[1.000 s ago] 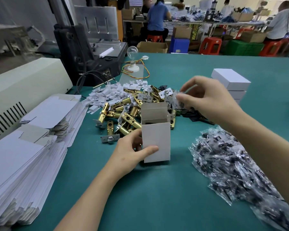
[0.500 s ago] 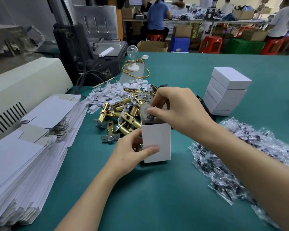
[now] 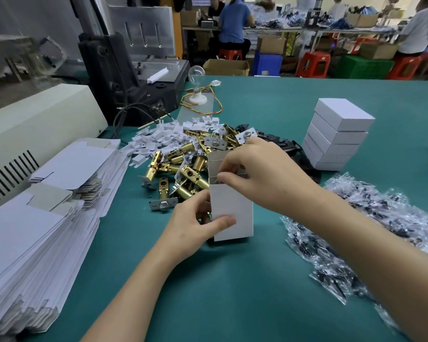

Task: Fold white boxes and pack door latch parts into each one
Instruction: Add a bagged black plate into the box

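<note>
Left hand (image 3: 190, 225): centre of frame, fingers and thumb gripping the upright white box (image 3: 235, 213).
Right hand (image 3: 265, 174): fingers curled at the box's open top; whether they pinch anything, can't tell.

White box (image 3: 232, 213) in the left hand (image 3: 190, 228); brass-gold latches (image 3: 183, 169) beyond it; teal table (image 3: 232, 292); clear bags (image 3: 381, 230) of black parts under the right forearm.
</note>
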Demonstrator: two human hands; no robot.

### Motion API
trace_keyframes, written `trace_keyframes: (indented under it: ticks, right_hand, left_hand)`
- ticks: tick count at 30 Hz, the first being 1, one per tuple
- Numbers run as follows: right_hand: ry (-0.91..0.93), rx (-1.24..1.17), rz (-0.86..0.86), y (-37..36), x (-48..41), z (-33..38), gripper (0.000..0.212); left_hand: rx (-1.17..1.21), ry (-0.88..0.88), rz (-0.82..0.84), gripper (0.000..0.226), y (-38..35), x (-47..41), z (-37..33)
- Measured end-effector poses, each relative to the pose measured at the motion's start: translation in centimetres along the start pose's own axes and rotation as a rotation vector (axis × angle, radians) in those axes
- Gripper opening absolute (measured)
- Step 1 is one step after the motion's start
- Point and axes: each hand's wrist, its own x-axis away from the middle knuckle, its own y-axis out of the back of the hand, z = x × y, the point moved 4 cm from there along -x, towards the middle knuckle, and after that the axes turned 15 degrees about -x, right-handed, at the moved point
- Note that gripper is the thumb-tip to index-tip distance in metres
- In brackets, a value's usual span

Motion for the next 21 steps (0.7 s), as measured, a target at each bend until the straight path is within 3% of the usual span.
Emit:
trace_keyframes:
  ticks: [8,13,21]
  right_hand:
    - [0.032,0.020,0.064,-0.6,0.9,-0.2,0.025]
    - [0.056,0.002,0.062,-0.9,0.6,-0.2,0.020]
    - [0.061,-0.056,0.138,-0.2,-0.7,0.0,0.007]
  left_hand:
    - [0.002,-0.026,-0.009,0.054,0.0,0.0,-0.2]
    - [-0.009,-0.037,-0.016,0.041,0.0,0.0,-0.2]
    - [-0.011,-0.050,-0.009,0.042,0.0,0.0,-0.2]
